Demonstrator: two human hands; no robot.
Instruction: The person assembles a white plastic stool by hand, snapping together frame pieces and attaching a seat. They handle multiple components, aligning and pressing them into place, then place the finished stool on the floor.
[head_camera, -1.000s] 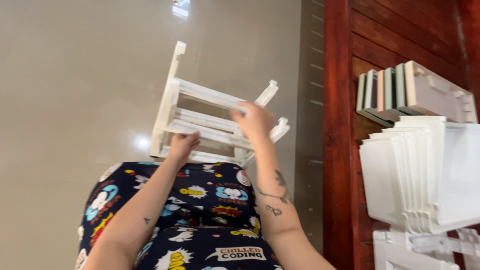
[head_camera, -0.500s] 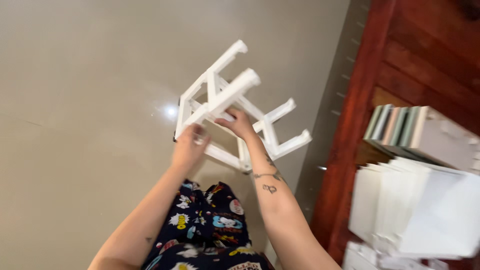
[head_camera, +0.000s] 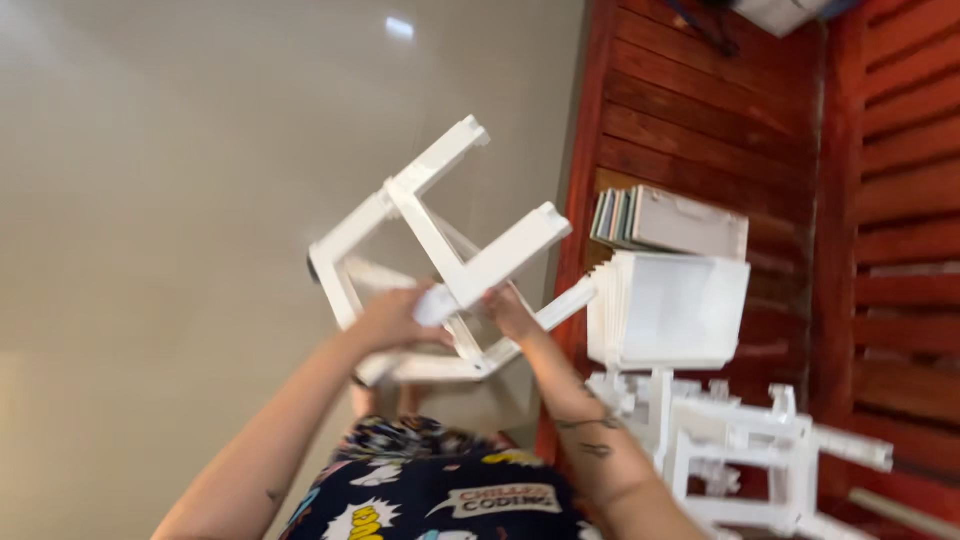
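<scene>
I hold a white plastic frame made of bars and crosspieces up in the air over the pale glossy floor. My left hand grips one of its lower bars from the left. My right hand grips a bar on the frame's right side. The frame is tilted, with two bar ends pointing up and to the right. My lap, in dark patterned fabric, shows below the arms.
A stack of white flat panels stands at the right against a red-brown slatted wooden wall. Grey-white boxes sit behind the stack. More white frame parts lie at the lower right.
The frame has turned and moved to the right, nearer the wooden wall. The view has swung right, showing more of the panels and frame parts.
</scene>
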